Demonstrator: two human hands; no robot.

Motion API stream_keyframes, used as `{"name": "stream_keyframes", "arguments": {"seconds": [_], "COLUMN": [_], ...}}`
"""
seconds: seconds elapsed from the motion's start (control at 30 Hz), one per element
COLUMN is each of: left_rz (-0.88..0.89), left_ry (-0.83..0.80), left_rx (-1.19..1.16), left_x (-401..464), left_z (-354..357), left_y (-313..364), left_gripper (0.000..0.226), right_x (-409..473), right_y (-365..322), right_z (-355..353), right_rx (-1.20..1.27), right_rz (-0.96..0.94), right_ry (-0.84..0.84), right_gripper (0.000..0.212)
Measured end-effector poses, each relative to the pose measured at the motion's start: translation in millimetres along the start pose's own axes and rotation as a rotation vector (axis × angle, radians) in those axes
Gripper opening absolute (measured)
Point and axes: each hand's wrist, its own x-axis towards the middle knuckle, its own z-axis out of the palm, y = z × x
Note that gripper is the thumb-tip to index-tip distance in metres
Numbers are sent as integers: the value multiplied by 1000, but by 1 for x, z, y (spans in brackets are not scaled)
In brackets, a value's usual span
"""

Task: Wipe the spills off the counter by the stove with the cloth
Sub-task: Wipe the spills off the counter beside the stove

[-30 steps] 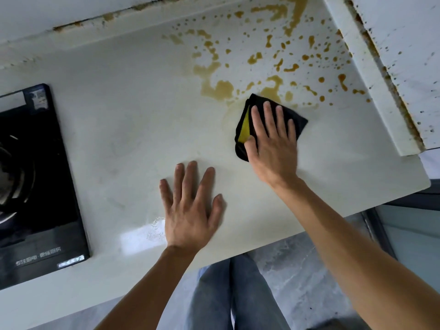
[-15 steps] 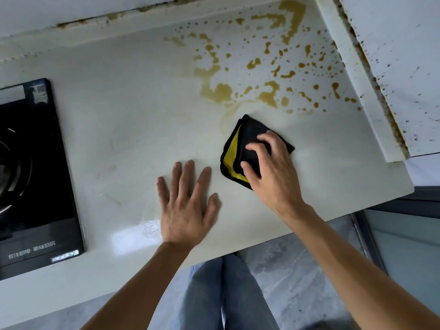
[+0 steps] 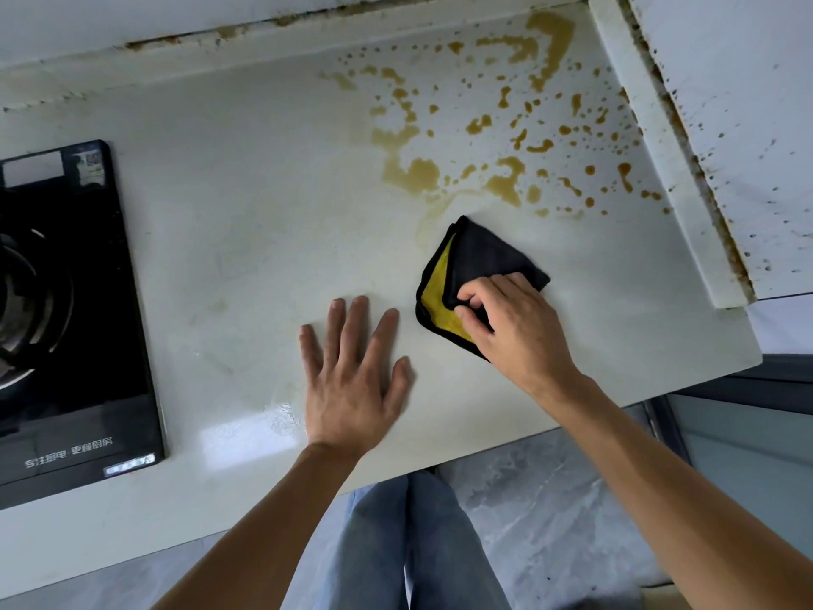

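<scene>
two hands are on the pale worktop (image 3: 228, 239). our left hand (image 3: 352, 380) lies flat, fingers spread, holding nothing, close to the front edge. our right hand (image 3: 514, 328) has its fingers curled, pinching the near corner of the cloth (image 3: 479, 266) against the surface.

the black stove (image 3: 66, 310) closes off the left side, well apart from both hands, with a broad bare stretch of worktop between it and our left hand. at the right a raised white ledge (image 3: 660, 160) runs along the worktop, and the worktop's right end lies just past our right wrist. the front edge runs under both forearms. the brown spills (image 3: 506, 138) fill the far right corner, from just beyond the cloth back to the stained wall seam (image 3: 281, 19), so free room lies mostly leftward and toward us.

against a second ago, the cloth has come back toward the front edge and no longer touches the puddles; a faint brown smear (image 3: 424, 226) marks the ground just left of its far tip. our right hand, then flat with fingers straight on the cloth, has bunched up at its near end. our left hand has kept its place.

the cloth is folded, black outside with a yellow face showing along its left side. its long axis runs diagonally, one corner pointing away and left at the spills, the opposite end under our right hand.
</scene>
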Motion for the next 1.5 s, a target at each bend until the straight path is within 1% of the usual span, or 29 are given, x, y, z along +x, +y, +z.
{"name": "stream_keyframes", "arguments": {"seconds": [0.07, 0.17, 0.23, 0.3, 0.37, 0.43, 0.53, 0.63, 0.73, 0.8, 0.93, 1.0, 1.03, 1.13, 1.17, 1.23, 1.27, 1.33, 1.4, 1.5], "left_rz": [1, 0, 0, 2, 4, 0, 1, -2, -7, -8, -9, -5, 0, -3, -6, -9, -10, -11, -16, -26], "left_ry": [1, 0, -2, 2, 4, 5, 8, 10, 9, 7, 2, 1, 2, 2, 1, 5, 7, 3, -5, -12], "left_rx": [0, 0, -2, -4, -3, -1, 11, 9, 0, -5, -5, -3, -3, 3, 4, -1, -4, -6, -3, -17], "left_x": [0, 0, 0, 0, 0, 0, 0, 1, 0, 0, 0, 0, 1, 0, 0, 0, 0, 1, 1, 1], "left_z": [0, 1, 1, 1, 1, 1, 1, 1, 1, 0, -1, -1, 0, 1, 1, 1, 1, 0, -2, -5], "left_y": [0, -1, -1, -1, -1, -1, -1, 0, 0, 0, 0, 0, 0, -1, -1, 0, 0, 1, 2, 4], "left_gripper": [63, 63, 63, 63, 63, 62, 61, 61, 61, 61, 62, 62, 62, 62, 62, 62, 62, 62, 62, 62], "right_x": [-1, -5, -8, -9, -7, -5, -4, -4, 3, 13, 32, 40, 43, 54, 57, 59, 59, 62, 65, 70], "right_y": [3, 0, -8, -18, -25, -28, -27, -28, -24, -15, 10, 24, 33, 52, 58, 65, 68, 73, 70, 63], "right_z": [-1, -2, 2, 6, 11, 15, 17, 14, 7, 0, -20, -27, -31, -42, -45, -51, -53, -53, -54, -60], "right_rx": [50, 114, 32, -50, -96, -105, -63, 1, 193, 252, 90, 54, 83, 319, 372, 403, 415, 425, 396, 379], "right_rz": [43, 113, 104, 118, 140, 153, 159, 175, 344, 461, 507, 549, 584, 709, 751, 775, 769, 758, 742, 640], "right_ry": [6, -70, -89, -82, -50, -13, 35, 55, 99, 152, 234, 184, 138, 15, -37, -157, -192, -182, -104, 62], "right_gripper": [16, 40, 53, 59, 56, 44, 22, 15, 14, 17, 30, 35, 37, 48, 51, 65, 65, 47, 38, 29]}}
